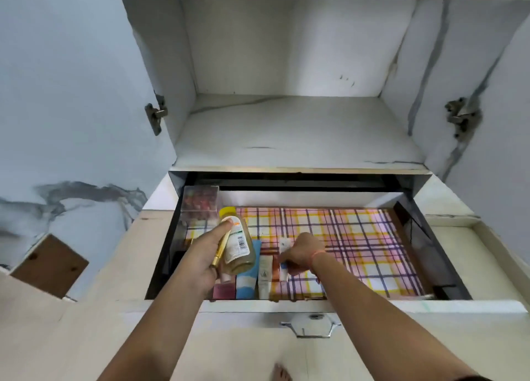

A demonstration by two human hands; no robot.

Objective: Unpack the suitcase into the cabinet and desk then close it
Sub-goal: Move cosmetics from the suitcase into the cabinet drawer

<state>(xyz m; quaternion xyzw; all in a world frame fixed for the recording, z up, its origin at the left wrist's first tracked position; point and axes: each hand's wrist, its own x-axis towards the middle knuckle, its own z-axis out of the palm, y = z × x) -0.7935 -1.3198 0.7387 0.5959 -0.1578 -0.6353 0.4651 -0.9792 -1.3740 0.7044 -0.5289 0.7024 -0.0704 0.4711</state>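
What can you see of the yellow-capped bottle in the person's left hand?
The bottle is clear, plastic-looking, with a yellow cap and a white label bearing a barcode; yellowish liquid shows inside. It lies tilted, cap pointing away from the person, gripped in the left hand together with a slim gold tube, above the tubes at front left of the open drawer.

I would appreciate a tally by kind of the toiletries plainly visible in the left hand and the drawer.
Bottle: 1
Gold stick: 1
Tubes: 2, blue tube, cream tube
Clear box: 1
Total: 5
Those by the right hand are too hidden to count.
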